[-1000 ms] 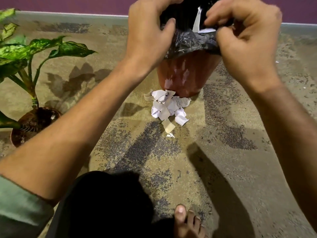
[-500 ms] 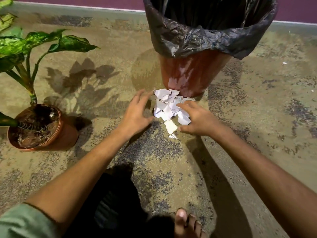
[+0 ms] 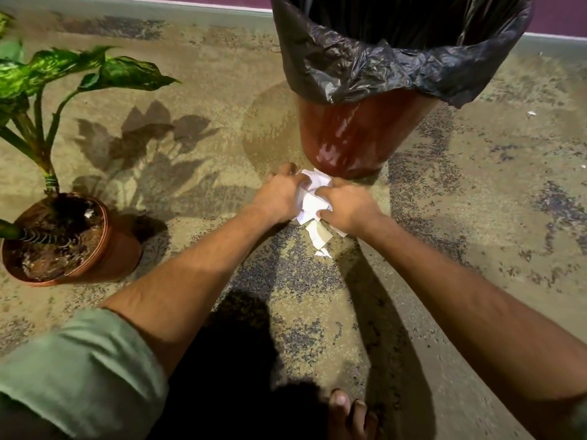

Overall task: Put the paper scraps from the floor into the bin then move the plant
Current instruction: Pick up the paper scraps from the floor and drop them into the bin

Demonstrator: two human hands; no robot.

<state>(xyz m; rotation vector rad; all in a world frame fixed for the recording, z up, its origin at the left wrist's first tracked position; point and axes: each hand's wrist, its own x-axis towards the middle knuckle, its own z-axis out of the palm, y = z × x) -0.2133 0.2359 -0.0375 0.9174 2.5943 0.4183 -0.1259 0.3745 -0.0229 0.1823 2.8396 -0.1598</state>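
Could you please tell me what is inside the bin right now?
The bin shows only its black liner; its dark interior hides any contents. The paper scraps remain outside, on the floor.

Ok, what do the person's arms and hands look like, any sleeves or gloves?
Both hands are bare: left hand, right hand, no gloves, rings or watch visible. The left arm has a pale green sleeve rolled above the elbow. The right forearm is bare.

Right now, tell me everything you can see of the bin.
The bin is a round, reddish-brown tub, seemingly glossy plastic, narrowing toward its base. A crinkled black bag lines it and folds down over the rim. It stands upright on the speckled floor near the far wall. Its top is cut off by the frame. The paper scraps lie against its base, gathered by the left hand and right hand.
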